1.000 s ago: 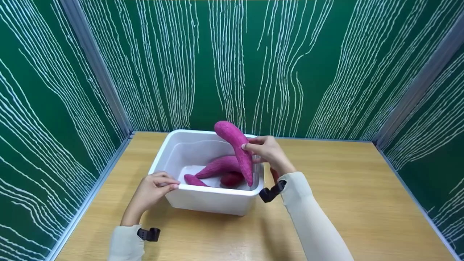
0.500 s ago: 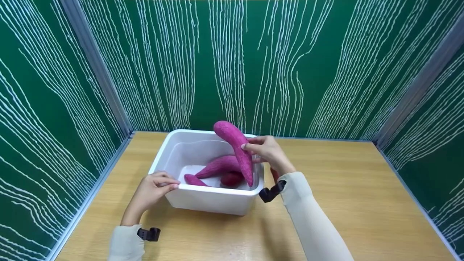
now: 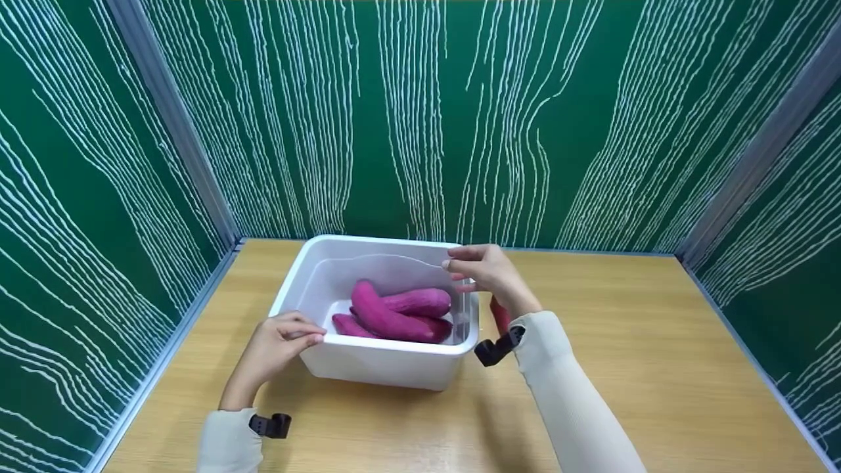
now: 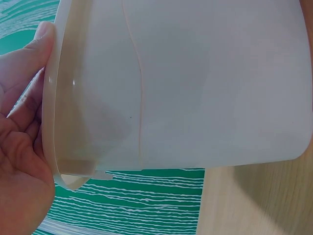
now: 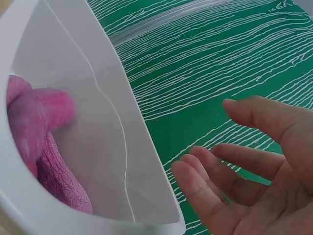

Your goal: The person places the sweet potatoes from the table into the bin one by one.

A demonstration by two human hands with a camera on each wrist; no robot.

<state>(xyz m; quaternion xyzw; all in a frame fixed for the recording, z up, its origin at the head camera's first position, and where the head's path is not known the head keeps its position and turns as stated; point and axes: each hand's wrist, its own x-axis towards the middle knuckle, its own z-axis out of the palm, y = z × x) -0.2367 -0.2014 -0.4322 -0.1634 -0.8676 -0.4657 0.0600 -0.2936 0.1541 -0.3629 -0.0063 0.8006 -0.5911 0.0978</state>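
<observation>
Several purple-pink sweet potatoes lie inside a white plastic tub (image 3: 378,362). One curved sweet potato (image 3: 387,320) rests across the others in the head view. Behind it lies another sweet potato (image 3: 424,301), and a smaller end (image 3: 350,326) shows at the front left. A darker red piece (image 3: 439,328) is partly hidden beneath. My left hand (image 3: 282,340) holds the tub's front-left rim, and the left wrist view has its fingers (image 4: 30,54) at that rim. Over the right rim, my right hand (image 3: 487,272) has its fingers spread, with nothing between them.
A red object (image 3: 499,316) stands on the wooden table (image 3: 624,355) just right of the tub, mostly covered by my right wrist. Green panels (image 3: 499,118) with white wavy lines enclose the table at the back and both sides.
The sweet potato that my right hand held upright over the tub is let go and lies across the others inside. My left hand stays at the rim.
</observation>
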